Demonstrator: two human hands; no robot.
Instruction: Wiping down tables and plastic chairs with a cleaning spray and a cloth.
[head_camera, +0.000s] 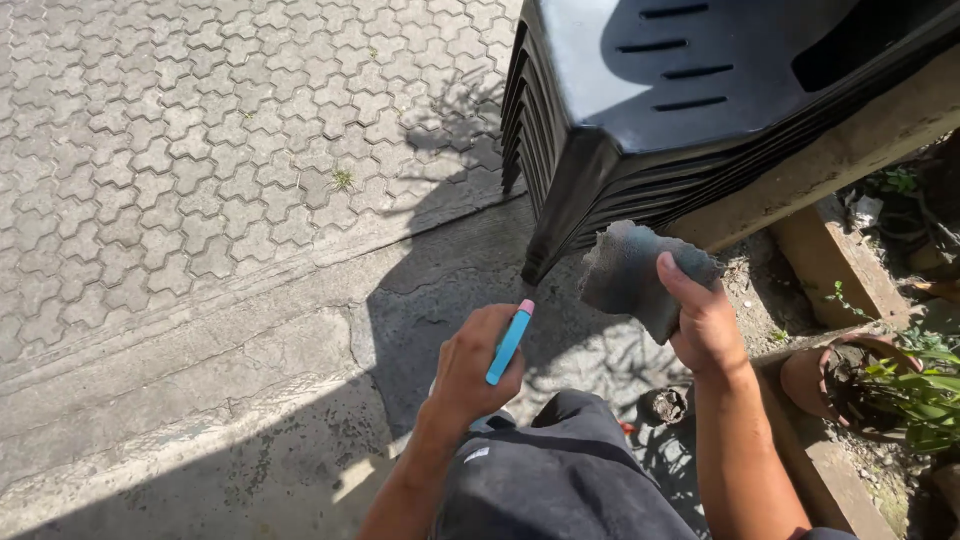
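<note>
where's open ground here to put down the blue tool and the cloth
Bare ground: the concrete strip left of the left hand, and the paving beyond. Crowded: right of the right hand, with pot, plants, and stacked chairs ahead.

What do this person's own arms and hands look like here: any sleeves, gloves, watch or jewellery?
Both forearms are bare to the bottom edge of the picture, with no sleeves in view. The left hand and the right hand wear no gloves, and no watch, ring or wristband shows on either. Strong sunlight falls on both arms. Below them are dark grey trousers with a small white tag.
</note>
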